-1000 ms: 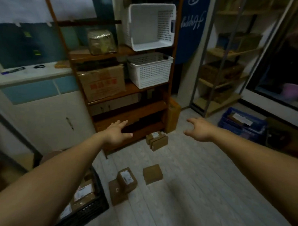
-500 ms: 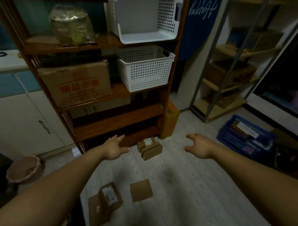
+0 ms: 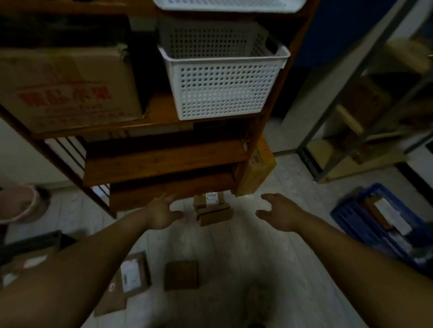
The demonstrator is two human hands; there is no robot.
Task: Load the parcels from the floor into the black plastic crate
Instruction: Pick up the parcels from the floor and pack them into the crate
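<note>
Two small brown parcels (image 3: 212, 209) lie stacked on the floor at the foot of the wooden shelf. My left hand (image 3: 163, 212) is just left of them and my right hand (image 3: 281, 213) is to their right, both with spread fingers and holding nothing. Nearer to me lie a plain brown parcel (image 3: 181, 274), a labelled parcel (image 3: 133, 273) and a flat one (image 3: 109, 299) partly under it. The black plastic crate (image 3: 29, 244) shows at the left edge with parcels inside, mostly hidden by my left arm.
A wooden shelf unit (image 3: 161, 163) holds a white perforated basket (image 3: 222, 85) and a large carton (image 3: 63, 90). A yellow box (image 3: 257, 167) leans on the shelf's side. A blue crate (image 3: 374, 222) sits at the right, a pink bucket (image 3: 15, 202) at the left, a metal rack (image 3: 351, 124) behind.
I have moved closer to the shelf and the view has tilted down. Both hands have dropped toward the stacked parcels and now flank them.
</note>
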